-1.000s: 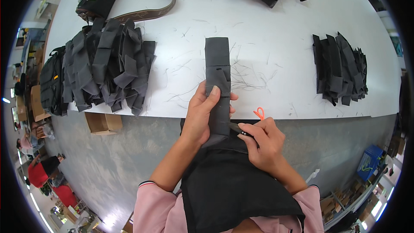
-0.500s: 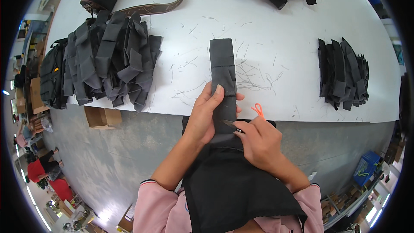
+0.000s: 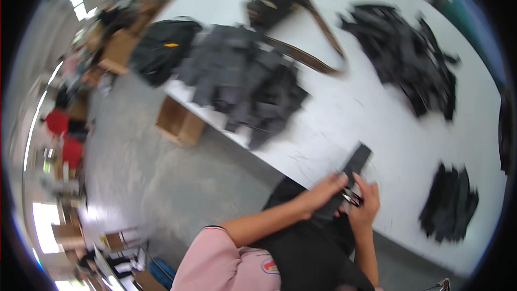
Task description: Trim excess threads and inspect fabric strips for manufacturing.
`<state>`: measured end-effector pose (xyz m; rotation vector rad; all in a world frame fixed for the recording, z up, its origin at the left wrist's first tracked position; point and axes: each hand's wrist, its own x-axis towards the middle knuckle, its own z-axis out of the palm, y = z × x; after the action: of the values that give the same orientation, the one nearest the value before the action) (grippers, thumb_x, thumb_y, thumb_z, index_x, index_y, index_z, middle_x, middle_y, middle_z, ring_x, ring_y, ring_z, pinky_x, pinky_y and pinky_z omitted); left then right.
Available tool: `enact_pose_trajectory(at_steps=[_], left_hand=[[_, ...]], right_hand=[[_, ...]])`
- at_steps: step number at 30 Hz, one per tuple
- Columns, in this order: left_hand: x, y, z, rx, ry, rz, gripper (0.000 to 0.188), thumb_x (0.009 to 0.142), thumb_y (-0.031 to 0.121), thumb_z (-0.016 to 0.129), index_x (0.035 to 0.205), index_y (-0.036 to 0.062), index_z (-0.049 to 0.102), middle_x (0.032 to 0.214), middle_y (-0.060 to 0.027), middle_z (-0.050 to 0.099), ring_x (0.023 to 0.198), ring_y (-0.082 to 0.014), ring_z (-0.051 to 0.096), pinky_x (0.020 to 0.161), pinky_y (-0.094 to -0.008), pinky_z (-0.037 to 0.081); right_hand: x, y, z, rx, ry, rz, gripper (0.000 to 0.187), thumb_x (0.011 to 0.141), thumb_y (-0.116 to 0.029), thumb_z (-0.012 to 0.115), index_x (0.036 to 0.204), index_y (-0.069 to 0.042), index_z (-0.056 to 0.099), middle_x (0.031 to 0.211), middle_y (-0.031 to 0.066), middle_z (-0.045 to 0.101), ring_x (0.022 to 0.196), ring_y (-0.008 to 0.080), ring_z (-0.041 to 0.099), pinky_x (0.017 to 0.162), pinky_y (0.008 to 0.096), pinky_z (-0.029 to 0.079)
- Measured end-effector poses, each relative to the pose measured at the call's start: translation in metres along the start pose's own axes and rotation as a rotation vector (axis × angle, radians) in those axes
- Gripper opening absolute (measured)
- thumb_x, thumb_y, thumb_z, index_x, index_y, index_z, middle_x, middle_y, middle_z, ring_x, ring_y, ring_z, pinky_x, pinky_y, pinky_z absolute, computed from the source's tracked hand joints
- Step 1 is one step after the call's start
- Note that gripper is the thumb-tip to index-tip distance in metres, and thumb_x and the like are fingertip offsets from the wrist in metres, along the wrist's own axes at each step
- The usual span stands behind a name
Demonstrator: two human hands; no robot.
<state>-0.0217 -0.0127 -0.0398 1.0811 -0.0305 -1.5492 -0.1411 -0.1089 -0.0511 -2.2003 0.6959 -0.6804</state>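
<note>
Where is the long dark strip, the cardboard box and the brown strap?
Long dark fabric strip (image 3: pixel 356 160): head view, its far end.
Brown cardboard box (image 3: pixel 180 124): head view, its top.
Brown leather strap (image 3: pixel 302 56): head view, its middle.

A large white worktable (image 3: pixel 377 113) with a smooth top fills the upper right, its near edge running diagonally. Beneath it spreads a grey concrete floor (image 3: pixel 161 183), where an open brown cardboard box (image 3: pixel 180 124) sits just beside the table edge. More cardboard boxes (image 3: pixel 116 48) stand at the far left. Bright ceiling lights (image 3: pixel 78 0) glare at upper left.
</note>
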Motion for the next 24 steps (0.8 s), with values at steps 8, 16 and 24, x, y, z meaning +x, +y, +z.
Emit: enact_pose_trajectory(at_steps=[8,16,24], left_hand=[[0.000,-0.010,-0.002,-0.019,0.030,0.063,0.055,0.090,0.059,0.042,0.115,0.0099,0.043,0.088,-0.0048,0.056,0.062,-0.0100,0.056,0.050,-0.0225,0.048],[-0.012,0.008,0.001,-0.002,-0.021,0.116,0.062,0.092,0.057,0.038,0.132,0.0102,0.033,0.094,-0.0078,0.055,0.064,-0.0110,0.056,0.053,-0.0236,0.049],[-0.012,-0.002,0.000,0.176,0.098,0.179,0.064,0.089,0.006,0.042,0.144,0.0127,0.010,0.100,-0.0127,0.054,0.066,-0.0149,0.058,0.054,-0.0254,0.049]], right_hand=[[-0.005,0.020,0.013,0.220,-0.044,-0.249,0.031,0.069,0.009,0.063,0.097,-0.004,0.065,0.072,0.0054,0.043,0.061,0.0163,0.044,0.053,0.0266,0.034],[0.013,0.005,0.013,0.278,-0.117,-0.057,0.036,0.067,0.007,0.063,0.101,-0.003,0.065,0.072,0.0054,0.043,0.061,0.0169,0.044,0.051,0.0277,0.034],[0.021,0.014,0.020,0.218,0.108,-0.145,0.007,0.079,0.001,0.056,0.086,0.000,0.053,0.076,0.0044,0.039,0.068,0.0140,0.041,0.056,0.0256,0.032]])
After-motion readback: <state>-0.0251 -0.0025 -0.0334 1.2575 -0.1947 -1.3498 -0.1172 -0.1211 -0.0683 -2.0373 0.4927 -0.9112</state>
